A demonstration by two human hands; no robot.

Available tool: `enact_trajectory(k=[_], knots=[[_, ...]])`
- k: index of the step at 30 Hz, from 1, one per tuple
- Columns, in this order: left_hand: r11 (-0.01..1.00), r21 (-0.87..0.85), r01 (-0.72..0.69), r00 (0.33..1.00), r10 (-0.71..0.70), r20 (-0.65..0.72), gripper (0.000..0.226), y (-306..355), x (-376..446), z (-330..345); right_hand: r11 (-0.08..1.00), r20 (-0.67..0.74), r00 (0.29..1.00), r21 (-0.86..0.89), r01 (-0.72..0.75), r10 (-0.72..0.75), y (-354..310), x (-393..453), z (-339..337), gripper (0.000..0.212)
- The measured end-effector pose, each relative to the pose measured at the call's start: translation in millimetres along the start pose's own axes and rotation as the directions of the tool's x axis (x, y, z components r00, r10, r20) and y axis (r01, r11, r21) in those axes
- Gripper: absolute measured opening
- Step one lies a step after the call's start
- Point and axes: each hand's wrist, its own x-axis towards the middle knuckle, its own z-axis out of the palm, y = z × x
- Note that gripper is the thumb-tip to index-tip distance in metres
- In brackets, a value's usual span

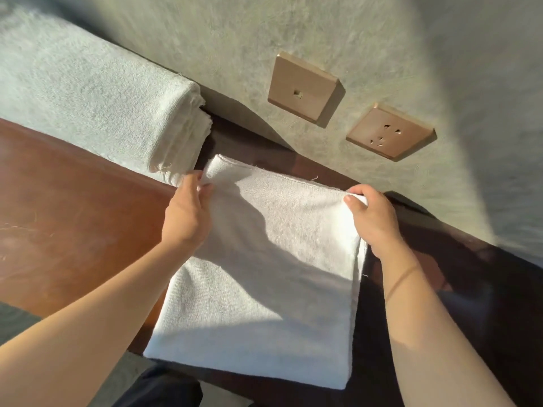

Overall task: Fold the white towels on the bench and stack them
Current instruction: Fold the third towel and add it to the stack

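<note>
A white towel [264,289], folded into a rectangle, lies across the brown bench [73,215], its near edge hanging just past the bench's front. My left hand [188,212] pinches its far left corner. My right hand [373,218] grips its far right corner, thumb on top. Both corners are slightly raised near the wall. To the left, a stack of folded white towels [88,92] sits on the bench against the wall, close to my left hand.
A grey-green wall [440,54] runs along the far side of the bench and carries two brass-coloured plates, a switch plate [305,89] and a socket [390,132]. The right part of the bench lies in dark shadow. Dark clothing [158,389] shows at the bottom.
</note>
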Motion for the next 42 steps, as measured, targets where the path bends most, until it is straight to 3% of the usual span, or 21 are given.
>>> enact_trajectory(k=[5,8,10,12,13,15,17,18,20,22,24,26,28,31,33,35,39,41,42], knots=[[0.997,0.043,0.067,0.998,-0.066,-0.018,0.036,-4,5,11,0.975,-0.089,0.996,-0.22,-0.002,-0.018,4,10,25,0.017],[0.996,-0.061,0.069,0.997,-0.071,-0.03,0.043,-2,0,11,0.959,-0.135,0.991,-0.283,-0.03,-0.008,0,5,32,0.025],[0.999,-0.013,-0.032,0.997,0.031,-0.065,0.052,-1,-16,8,0.955,-0.237,0.971,-0.293,-0.044,-0.028,-4,-2,37,0.029],[0.954,0.22,-0.203,0.969,0.229,-0.096,0.052,-3,-43,8,0.934,-0.36,0.925,-0.358,-0.017,-0.121,-11,-21,47,0.036],[0.906,0.295,-0.302,0.943,0.329,-0.046,0.051,-4,-59,11,0.923,-0.37,0.909,-0.382,0.04,-0.192,-15,-38,58,0.04],[0.818,0.331,-0.47,0.883,0.439,0.17,0.055,-9,-90,18,0.88,-0.246,0.904,-0.417,0.228,-0.351,-21,-79,88,0.048],[0.756,0.364,-0.543,0.835,0.442,0.328,0.061,-25,-112,23,0.797,-0.005,0.885,-0.436,0.418,-0.466,-15,-114,118,0.054],[0.73,0.39,-0.561,0.823,0.44,0.361,0.064,-34,-117,23,0.74,0.086,0.857,-0.467,0.485,-0.508,-7,-123,127,0.055],[0.688,0.422,-0.591,0.804,0.455,0.384,0.068,-48,-119,19,0.688,0.139,0.845,-0.521,0.506,-0.517,11,-117,124,0.057],[0.667,0.441,-0.601,0.797,0.458,0.393,0.07,-52,-116,17,0.714,0.073,0.891,-0.571,0.406,-0.448,28,-98,107,0.059],[0.657,0.454,-0.602,0.796,0.447,0.408,0.067,-48,-117,17,0.813,-0.037,0.961,-0.543,0.211,-0.274,41,-81,84,0.063],[0.658,0.486,-0.575,0.816,0.421,0.395,0.066,-43,-125,18,0.863,-0.128,0.98,-0.499,0.071,-0.155,39,-75,73,0.067],[0.688,0.527,-0.499,0.865,0.352,0.358,0.069,-44,-141,19,0.844,-0.112,0.953,-0.502,0.189,-0.28,17,-82,85,0.066],[0.713,0.564,-0.416,0.908,0.291,0.302,0.075,-50,-157,23,0.687,0.129,0.801,-0.445,0.574,-0.585,-16,-96,126,0.06],[0.708,0.569,-0.419,0.907,0.301,0.293,0.076,-52,-159,25,0.609,0.221,0.737,-0.441,0.66,-0.639,-14,-87,131,0.06],[0.699,0.587,-0.408,0.913,0.293,0.284,0.076,-52,-156,27,0.633,0.182,0.783,-0.495,0.596,-0.595,0,-60,113,0.061],[0.678,0.622,-0.392,0.919,0.268,0.288,0.077,-50,-157,30,0.796,-0.017,0.942,-0.54,0.273,-0.335,18,-19,71,0.064],[0.681,0.628,-0.377,0.925,0.25,0.285,0.078,-49,-156,30,0.817,-0.067,0.935,-0.511,0.267,-0.348,2,-25,78,0.065],[0.684,0.627,-0.372,0.927,0.245,0.283,0.078,-49,-156,30,0.804,-0.046,0.908,-0.485,0.344,-0.416,-12,-32,87,0.064]])
